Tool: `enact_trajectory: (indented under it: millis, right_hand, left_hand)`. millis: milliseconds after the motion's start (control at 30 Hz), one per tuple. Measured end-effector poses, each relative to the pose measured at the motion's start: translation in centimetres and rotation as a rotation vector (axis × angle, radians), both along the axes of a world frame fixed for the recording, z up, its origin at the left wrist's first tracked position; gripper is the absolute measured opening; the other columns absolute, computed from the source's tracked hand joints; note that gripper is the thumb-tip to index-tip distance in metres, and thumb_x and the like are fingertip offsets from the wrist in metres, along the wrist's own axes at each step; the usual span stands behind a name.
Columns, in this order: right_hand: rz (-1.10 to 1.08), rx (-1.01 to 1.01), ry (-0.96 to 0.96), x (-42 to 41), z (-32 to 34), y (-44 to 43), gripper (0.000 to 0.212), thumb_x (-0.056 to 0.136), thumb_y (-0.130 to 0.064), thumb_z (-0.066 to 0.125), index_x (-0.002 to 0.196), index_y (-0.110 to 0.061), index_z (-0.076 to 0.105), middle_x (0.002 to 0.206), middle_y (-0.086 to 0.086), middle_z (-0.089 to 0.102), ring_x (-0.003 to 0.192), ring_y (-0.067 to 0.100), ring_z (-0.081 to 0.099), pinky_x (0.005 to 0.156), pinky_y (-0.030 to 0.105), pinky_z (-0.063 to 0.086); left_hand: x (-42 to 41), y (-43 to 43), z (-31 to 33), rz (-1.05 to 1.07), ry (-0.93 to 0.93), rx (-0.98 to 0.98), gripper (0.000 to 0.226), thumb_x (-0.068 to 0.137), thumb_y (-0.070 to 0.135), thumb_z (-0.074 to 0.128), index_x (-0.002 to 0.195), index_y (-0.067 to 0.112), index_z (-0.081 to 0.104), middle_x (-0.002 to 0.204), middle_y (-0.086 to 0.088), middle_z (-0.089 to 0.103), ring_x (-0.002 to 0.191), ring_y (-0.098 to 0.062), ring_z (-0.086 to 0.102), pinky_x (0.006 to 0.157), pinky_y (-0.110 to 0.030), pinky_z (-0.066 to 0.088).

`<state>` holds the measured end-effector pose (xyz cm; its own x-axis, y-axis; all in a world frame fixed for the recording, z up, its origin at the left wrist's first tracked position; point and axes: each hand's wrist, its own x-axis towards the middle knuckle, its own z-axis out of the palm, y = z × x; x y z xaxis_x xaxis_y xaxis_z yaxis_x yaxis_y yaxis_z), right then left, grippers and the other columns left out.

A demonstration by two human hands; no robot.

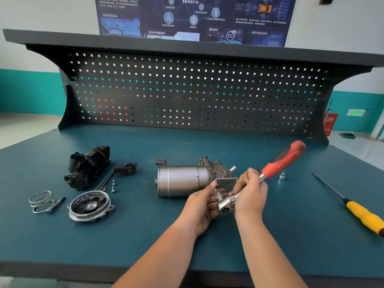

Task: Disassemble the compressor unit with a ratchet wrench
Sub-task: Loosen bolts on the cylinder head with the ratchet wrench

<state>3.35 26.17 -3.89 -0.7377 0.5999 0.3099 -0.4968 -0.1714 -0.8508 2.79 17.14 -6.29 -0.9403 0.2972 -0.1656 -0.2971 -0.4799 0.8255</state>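
**Compressor partly stripped – ratchet held at its valve end**

The silver cylindrical compressor unit [182,180] is laid on its side at the middle of the teal workbench [291,235]. Its long axis runs left to right, with the flat end to the left and the ribbed cast head to the right.

The chrome ratchet wrench with the red-and-black handle [282,160] is gripped at its shank by the right hand [250,192], handle raised up and to the right. The socket piece at its head is pinched by the left hand [202,206], just before the cast head.

Work is judged about halfway – a black motor housing [87,166], a round grey end cover [90,205], wire spring rings [40,201] and loose bolts [113,186] are set apart at the left, while the main body remains to be opened
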Motion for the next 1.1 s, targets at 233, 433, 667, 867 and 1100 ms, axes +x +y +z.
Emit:
enact_trajectory:
  millis: [233, 433, 667, 867, 1100]
  right_hand:
    - [0.094, 0.054, -0.075, 1.2, -0.8, 1.3, 0.044, 0.092, -0.02, 0.044, 0.05, -0.014, 0.032, 0.039, 0.001, 0.032, 0.034, 0.013, 0.033, 0.035, 0.019, 0.033]
    - [0.136, 0.533, -0.225, 2.4, -0.3, 8.2, 0.05, 0.097, -0.042, 0.037, 0.056, -0.015, 0.035, 0.04, -0.005, 0.031, 0.034, 0.013, 0.031, 0.037, 0.024, 0.033]
    - [-0.163, 2.159, -0.444, 2.8, 0.0, 17.8, 0.047, 0.087, -0.069, 0.028, 0.067, -0.027, 0.034, 0.069, -0.006, 0.056, 0.071, 0.017, 0.06, 0.06, 0.03, 0.037]
    - [-0.061, 2.413, -0.528, 1.7, -1.6, 20.1, 0.05, 0.087, -0.073, 0.015, 0.084, -0.028, 0.036, 0.094, -0.004, 0.064, 0.087, 0.019, 0.061, 0.07, 0.031, 0.038]
    - [-0.087, 1.797, -0.225, 1.8, 0.4, 14.5, 0.031, 0.085, -0.062, 0.044, 0.094, -0.033, 0.051, 0.089, -0.019, 0.048, 0.081, 0.002, 0.053, 0.073, 0.023, 0.035]
  left_hand:
    - [-0.4, 0.4, -0.6, 0.095, 0.053, -0.008, 0.016, 0.09, 0.017, 0.059, 0.082, 0.004, 0.063, 0.063, -0.002, 0.069, 0.058, -0.012, 0.067, 0.054, -0.023, 0.054]
    - [-0.8, 0.7, -0.6, 0.128, 0.003, -0.009, 0.03, 0.09, 0.031, 0.059, 0.085, 0.002, 0.064, 0.069, -0.006, 0.072, 0.062, -0.016, 0.071, 0.049, -0.022, 0.054]
    - [-0.7, 0.8, -0.5, 0.179, 0.001, -0.069, 0.022, 0.091, 0.021, 0.058, 0.074, 0.006, 0.059, 0.049, 0.001, 0.059, 0.045, -0.011, 0.062, 0.042, -0.019, 0.048]
    - [0.5, 0.8, -0.2, 0.177, 0.059, -0.14, 0.032, 0.09, 0.013, 0.037, 0.058, 0.016, 0.037, 0.045, 0.005, 0.029, 0.037, -0.011, 0.031, 0.041, -0.021, 0.041]
    - [4.1, -3.4, -0.3, 0.08, 0.327, -0.381, 0.04, 0.099, 0.02, 0.041, 0.06, 0.014, 0.049, 0.05, 0.003, 0.041, 0.041, -0.011, 0.044, 0.043, -0.021, 0.042]
